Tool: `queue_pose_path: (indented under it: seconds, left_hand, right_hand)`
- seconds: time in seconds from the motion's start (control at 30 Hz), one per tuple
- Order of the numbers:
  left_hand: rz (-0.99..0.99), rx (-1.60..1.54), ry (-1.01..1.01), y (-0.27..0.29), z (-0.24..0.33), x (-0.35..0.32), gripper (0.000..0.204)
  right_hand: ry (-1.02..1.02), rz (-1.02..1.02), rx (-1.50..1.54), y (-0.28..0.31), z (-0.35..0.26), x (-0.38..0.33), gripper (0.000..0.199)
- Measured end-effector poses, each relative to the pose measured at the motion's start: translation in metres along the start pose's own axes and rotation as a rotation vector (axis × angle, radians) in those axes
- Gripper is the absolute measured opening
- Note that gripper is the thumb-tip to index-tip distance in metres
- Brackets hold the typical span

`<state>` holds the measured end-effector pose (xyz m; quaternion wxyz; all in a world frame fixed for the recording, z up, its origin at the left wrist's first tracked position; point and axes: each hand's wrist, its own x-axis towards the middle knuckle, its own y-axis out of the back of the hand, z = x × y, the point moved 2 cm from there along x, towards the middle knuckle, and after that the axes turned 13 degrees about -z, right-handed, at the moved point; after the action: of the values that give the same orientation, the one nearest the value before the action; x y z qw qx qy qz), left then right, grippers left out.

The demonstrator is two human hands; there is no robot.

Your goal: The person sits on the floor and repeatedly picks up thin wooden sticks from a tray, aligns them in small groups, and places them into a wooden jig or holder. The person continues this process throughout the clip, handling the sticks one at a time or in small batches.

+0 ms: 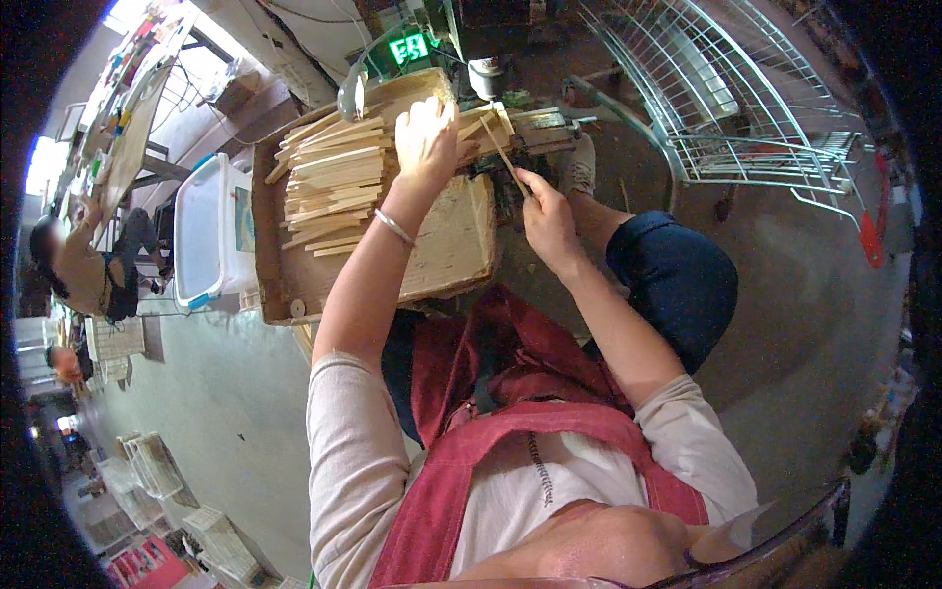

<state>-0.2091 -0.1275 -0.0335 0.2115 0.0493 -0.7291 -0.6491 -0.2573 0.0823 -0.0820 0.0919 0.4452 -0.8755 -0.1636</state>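
Observation:
My right hand (549, 228) is closed round the lower end of a thin wooden stick (502, 153), which slants up and left toward a small bench-mounted device (535, 135). My left hand (428, 145), with a pale bracelet at the wrist, is over the far right part of a shallow cardboard tray (446, 250). Its fingers are curled, and whatever they may grip is hidden. Beside it, in the tray, lies a loose pile of pale wooden strips (334, 182), stacked mostly crosswise.
A small lamp (348, 96) hangs over the tray's far edge. A clear plastic bin (211, 231) stands left of the tray. To the right is a wire cart (746, 128). Another person (88, 260) sits at the far left near a long table (132, 118).

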Motion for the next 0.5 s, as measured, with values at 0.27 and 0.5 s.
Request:
queue_pose_path:
  seconds: [0.27,0.5]
  left_hand:
    - [-0.367,-0.090,0.076,-0.017,-0.017,0.042,0.041]
    - [0.273,-0.212,0.172,-0.012,0.011,-0.011,0.040]
  right_hand:
    - [0.032,0.014,0.019,-0.003,0.008,0.010,0.041]
    - [-0.021,0.018,0.026,-0.006,0.008,0.012,0.040]
